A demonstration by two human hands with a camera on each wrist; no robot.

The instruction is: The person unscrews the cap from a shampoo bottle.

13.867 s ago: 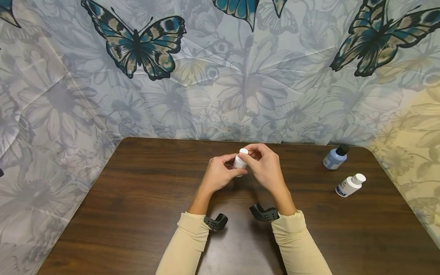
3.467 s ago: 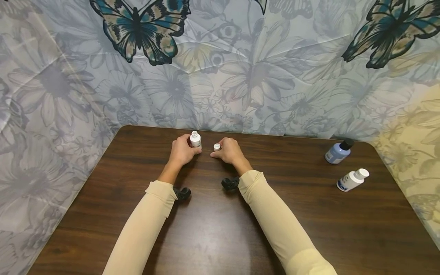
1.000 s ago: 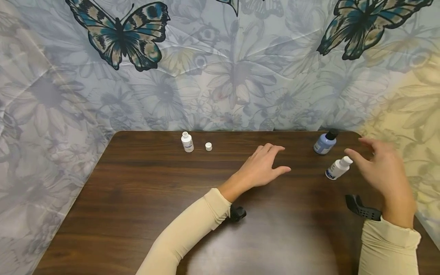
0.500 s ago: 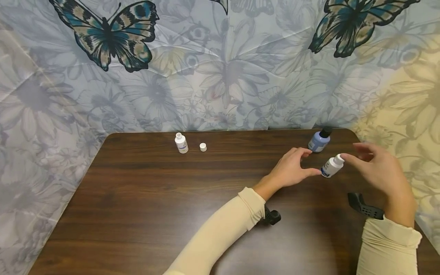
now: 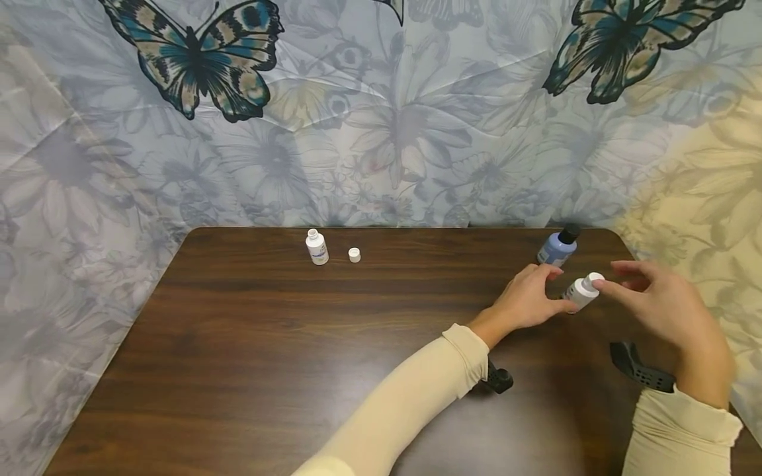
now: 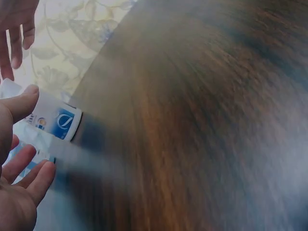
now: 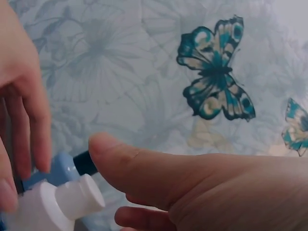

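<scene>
A white bottle with a white cap stands at the right of the table, between the two hands. My left hand reaches round its left side, the thumb overlapping its front and the fingers spread behind. In the left wrist view, the left thumb lies across the white bottle with its blue label patch. My right hand is at the cap, thumb tip overlapping it in the head view. In the right wrist view, the right thumb extends above the white cap, with a gap visible between them.
Just behind stands a blue bottle with a black cap, close to the left fingers. An uncapped white bottle and its loose white cap sit near the back edge of the brown table. A butterfly-patterned cloth hangs behind.
Earlier, both hands held the small white bottle; its cap came off and both were set down at the back. Since then both hands moved right, the left lately closing in on the other white bottle.
</scene>
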